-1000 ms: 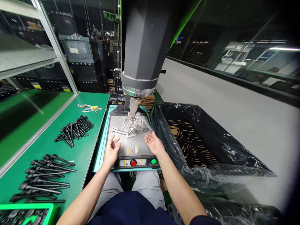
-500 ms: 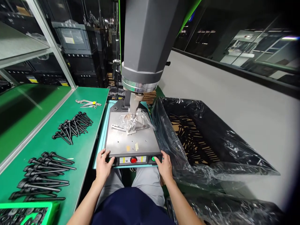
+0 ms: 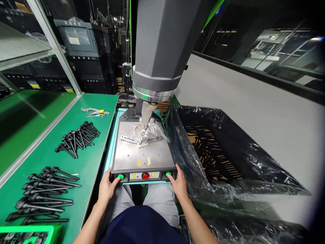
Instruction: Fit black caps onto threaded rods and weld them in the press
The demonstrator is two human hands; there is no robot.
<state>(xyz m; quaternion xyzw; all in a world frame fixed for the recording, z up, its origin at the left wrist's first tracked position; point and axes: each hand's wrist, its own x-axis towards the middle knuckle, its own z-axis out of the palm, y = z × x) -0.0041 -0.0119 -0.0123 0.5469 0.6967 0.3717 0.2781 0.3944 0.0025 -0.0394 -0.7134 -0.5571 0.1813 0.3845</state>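
Observation:
My left hand (image 3: 107,188) grips the left front corner of the machine base (image 3: 144,167), its thumb at the left green button (image 3: 120,176). At the opposite corner my right hand (image 3: 179,183) is closed around the edge, thumb on the right green button (image 3: 168,174). A red button (image 3: 145,176) sits between them. Above the bare metal plate, the machine's grey head (image 3: 157,51) carries a metal tool (image 3: 146,113) that reaches down to a crumpled clear plastic wrap (image 3: 143,132). Whatever lies under the wrap is hard to make out. Metal bars (image 3: 129,139) flank it.
Black ribbed stakes with thick heads (image 3: 45,193) lie in groups on the green table (image 3: 86,162) at left. A green tray (image 3: 54,234) holds small dark parts. Hex keys (image 3: 95,112) lie farther back. At right stands a box lined with black plastic (image 3: 243,149), with more stakes inside.
My left hand has slid down and outward at the corner, uncovering the left green button. My right hand stays at its corner. The view has shifted slightly.

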